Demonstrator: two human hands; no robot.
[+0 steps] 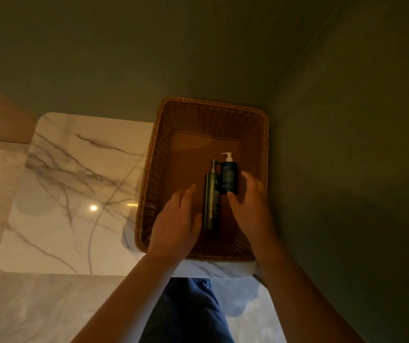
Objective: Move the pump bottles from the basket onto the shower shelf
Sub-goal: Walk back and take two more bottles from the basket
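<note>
A brown woven basket [154,174] stands on the floor in the corner. Two pump bottles lie side by side on its bottom, pumps pointing away from me. The tall slim grey bottle [212,196] is on the left, and the shorter dark bottle [229,178] with a white pump is on the right. My left hand [177,224] hovers open just left of the grey bottle, its thumb close to the bottle's lower end. Over the right side, my right hand [249,196] is spread open, with fingertips near the dark bottle's base. Neither hand grips a bottle. No shower shelf is in view.
Dark green walls [347,169] meet right behind and beside the basket. A white marble-patterned mat [74,194] lies on the glossy floor to the basket's left. My blue trouser leg [186,310] shows below the basket.
</note>
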